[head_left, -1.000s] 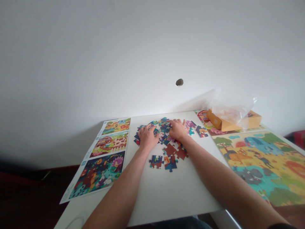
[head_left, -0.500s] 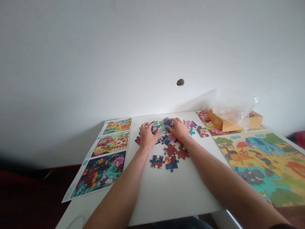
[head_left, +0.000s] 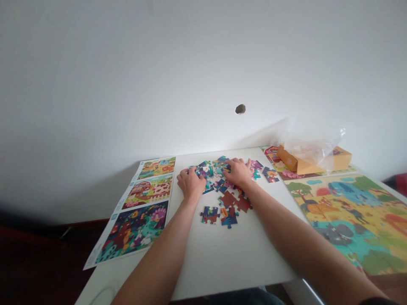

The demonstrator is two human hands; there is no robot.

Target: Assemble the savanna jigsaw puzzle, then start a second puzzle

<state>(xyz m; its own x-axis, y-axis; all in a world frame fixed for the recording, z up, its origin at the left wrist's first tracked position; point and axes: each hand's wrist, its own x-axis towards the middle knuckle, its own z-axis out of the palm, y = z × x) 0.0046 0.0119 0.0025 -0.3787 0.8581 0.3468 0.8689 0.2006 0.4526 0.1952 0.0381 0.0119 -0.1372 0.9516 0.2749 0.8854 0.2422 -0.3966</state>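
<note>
Jigsaw puzzle pieces (head_left: pixel 228 199) lie in a loose, dark-coloured spread near the middle of the white table (head_left: pixel 219 258). Over the left end of that spread rests my left hand (head_left: pixel 191 184), palm down, its fingers bent and apart on the pieces. My right hand (head_left: pixel 239 173) lies palm down on the pieces at the centre-right, fingers apart and touching several of them. What is beneath both palms is hidden. Two pieces, a blue-brown one (head_left: pixel 210 215) and a blue-orange one (head_left: pixel 229 217), lie nearest to me, side by side.
A sheet with three printed pictures (head_left: pixel 132 233) lies along the left table edge. On the right is an assembled animal puzzle (head_left: pixel 352 220). Behind it, an orange box (head_left: pixel 294 163) and a clear plastic bag (head_left: pixel 310 142) sit on a farm picture. A white wall (head_left: pixel 190 84) stands behind.
My left hand has shifted left and slightly nearer to me, uncovering pieces between the hands. The right hand has barely moved.
</note>
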